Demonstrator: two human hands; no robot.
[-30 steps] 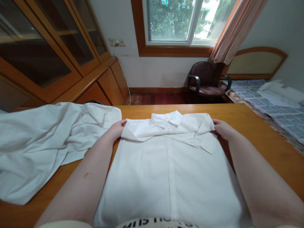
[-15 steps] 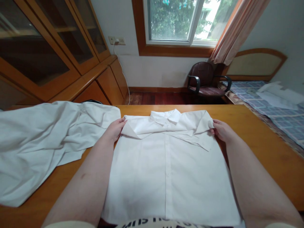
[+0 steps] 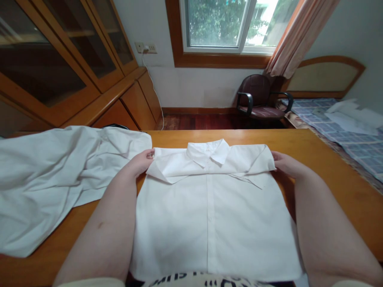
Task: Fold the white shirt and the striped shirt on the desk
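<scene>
A white button-up shirt [image 3: 176, 215] lies front side up on the table, its collar [image 3: 208, 151] at the far end and its button strip running down the middle. The upper part is folded over in a band below the collar, with creased cloth at both shoulders. At the left shoulder corner, my left hand [image 3: 143, 161] is closed with the edge pinched in its fingers. My right hand [image 3: 284, 163] grips the opposite shoulder edge, its fingertips partly hidden by the cloth. The shirt's hem reaches toward my body.
Another white garment [image 3: 56, 175] lies crumpled on the left of the wooden table [image 3: 329, 191]. Beyond the table are a brown armchair [image 3: 257, 95] and a bed with a checked cover [image 3: 344, 139]. A wooden cabinet [image 3: 119, 87] stands at the left.
My hands have moved slightly farther apart, drawing the shoulders outward. The collar and folded upper band now lie flatter and wider, and the band's lower edge is straighter.
</scene>
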